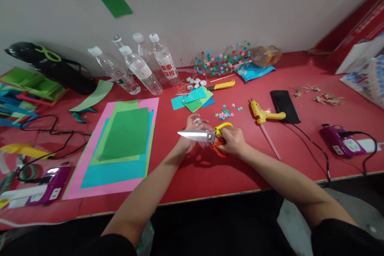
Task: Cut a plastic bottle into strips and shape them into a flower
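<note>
My left hand [190,134] is closed around a small clear plastic piece [201,125], which looks like the top of a bottle, just above the red table [210,172]. My right hand [232,141] grips scissors [207,136] by their yellow and orange handles. The silver blades point left across the clear piece and past my left hand. Both hands meet near the table's middle, right of a stack of coloured paper sheets [120,144].
Several clear water bottles [141,70] stand at the back by the wall. A yellow glue gun [264,114], a black phone [285,106], a yellow utility knife [223,85], scattered paper stars [225,113] and small paper squares [193,100] lie near. Purple power strips [342,142] and cables flank both sides.
</note>
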A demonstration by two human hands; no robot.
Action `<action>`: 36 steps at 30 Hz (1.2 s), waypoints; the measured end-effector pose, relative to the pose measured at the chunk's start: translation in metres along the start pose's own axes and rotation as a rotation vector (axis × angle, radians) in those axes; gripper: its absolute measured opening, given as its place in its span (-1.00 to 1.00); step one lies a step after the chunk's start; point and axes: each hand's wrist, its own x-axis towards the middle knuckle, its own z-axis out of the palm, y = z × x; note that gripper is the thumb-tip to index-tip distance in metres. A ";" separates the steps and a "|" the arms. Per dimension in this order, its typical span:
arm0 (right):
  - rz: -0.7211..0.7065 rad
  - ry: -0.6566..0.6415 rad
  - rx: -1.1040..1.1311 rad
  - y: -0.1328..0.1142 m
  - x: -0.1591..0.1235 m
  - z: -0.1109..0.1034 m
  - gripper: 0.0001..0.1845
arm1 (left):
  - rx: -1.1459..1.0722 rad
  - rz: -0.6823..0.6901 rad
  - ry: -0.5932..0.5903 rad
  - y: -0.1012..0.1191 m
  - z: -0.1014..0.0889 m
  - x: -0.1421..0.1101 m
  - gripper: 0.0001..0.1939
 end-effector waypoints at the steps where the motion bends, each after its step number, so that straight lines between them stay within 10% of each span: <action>1: -0.006 0.025 -0.012 0.001 0.000 0.001 -0.74 | -0.004 0.008 0.004 0.001 0.000 0.000 -0.47; 10: -0.134 0.229 -0.138 0.010 0.007 -0.002 -0.75 | 0.029 -0.036 -0.045 0.003 -0.002 -0.001 -0.40; 21: -0.452 0.105 -0.207 0.001 0.015 -0.014 -0.71 | 0.055 0.028 0.245 0.003 0.016 0.009 -0.43; 36: 0.214 -0.010 0.313 -0.017 0.013 -0.006 -0.80 | -0.096 0.202 0.159 -0.003 0.000 0.006 -0.46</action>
